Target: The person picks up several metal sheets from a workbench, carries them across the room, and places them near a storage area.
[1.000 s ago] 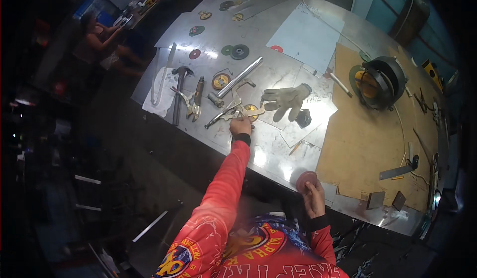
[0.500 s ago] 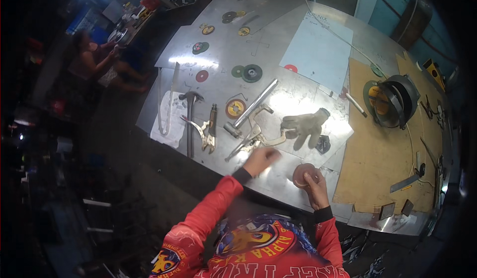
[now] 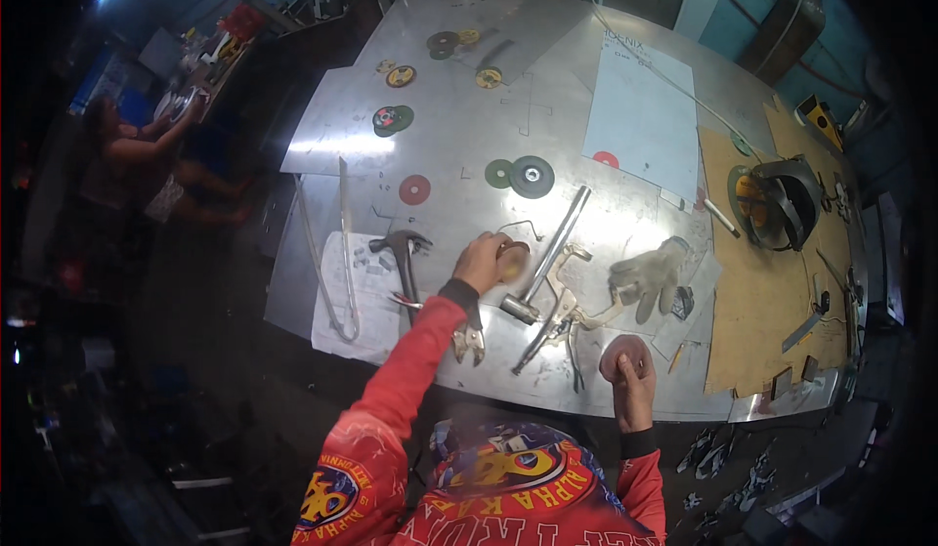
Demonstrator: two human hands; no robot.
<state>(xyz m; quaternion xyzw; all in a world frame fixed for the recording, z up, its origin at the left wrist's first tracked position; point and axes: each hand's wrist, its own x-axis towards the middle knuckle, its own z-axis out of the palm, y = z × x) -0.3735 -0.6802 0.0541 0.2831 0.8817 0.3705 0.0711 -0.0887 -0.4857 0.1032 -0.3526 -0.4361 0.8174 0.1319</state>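
Observation:
My right hand [image 3: 636,396] grips a reddish-brown abrasive disc [image 3: 621,351], thumb over its face, just above the table's near edge. Farther left, my left hand [image 3: 481,265] has its fingers closed on the rim of a yellow-centred grinding disc [image 3: 512,265], which is tilted and slightly blurred. Beside that disc lies a steel-handled hammer [image 3: 559,253]. A locking C-clamp [image 3: 562,314] rests between my two hands. Locking pliers [image 3: 470,341] lie partly hidden beneath my left forearm, next to a claw hammer [image 3: 403,253]. A grey work glove [image 3: 649,277] is beyond my right hand.
More discs, including a red disc [image 3: 414,189] and a dark grinding disc [image 3: 532,176], are spread over the metal table [image 3: 459,146]. A welding helmet [image 3: 787,204] sits on brown board [image 3: 738,321] at right. Another person [image 3: 137,146] works at far left.
My left hand has moved away from the near edge and taken hold of the yellow-centred disc, which lay flat before. My right hand still holds the reddish-brown disc. The view has shifted.

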